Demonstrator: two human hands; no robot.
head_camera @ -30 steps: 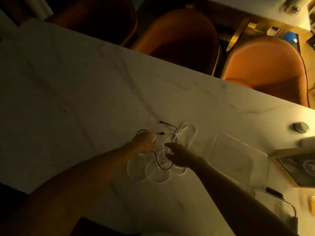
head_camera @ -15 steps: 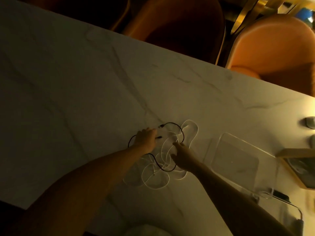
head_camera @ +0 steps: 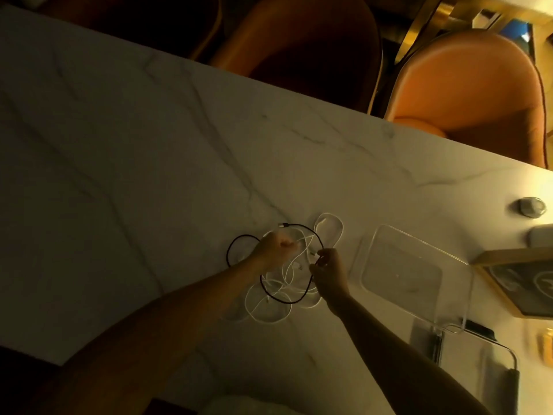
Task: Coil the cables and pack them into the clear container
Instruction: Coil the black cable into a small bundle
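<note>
Black cable [head_camera: 294, 300] pinched in your right hand [head_camera: 330, 272], left hand [head_camera: 273, 250] fisting white cable [head_camera: 329, 229]: you're untangling; next, separate them mid-tabletop.

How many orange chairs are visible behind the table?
3: one orange chair at far right, one in the middle, one at upper left, dark and mostly cut off. More may lie outside the view.

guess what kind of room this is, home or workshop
Most likely a home dining area: a long marble-look table with upholstered orange chairs tucked along its far edge, under dim warm light. Nothing workshop-like shows, only tangled cables and a clear container.
</note>
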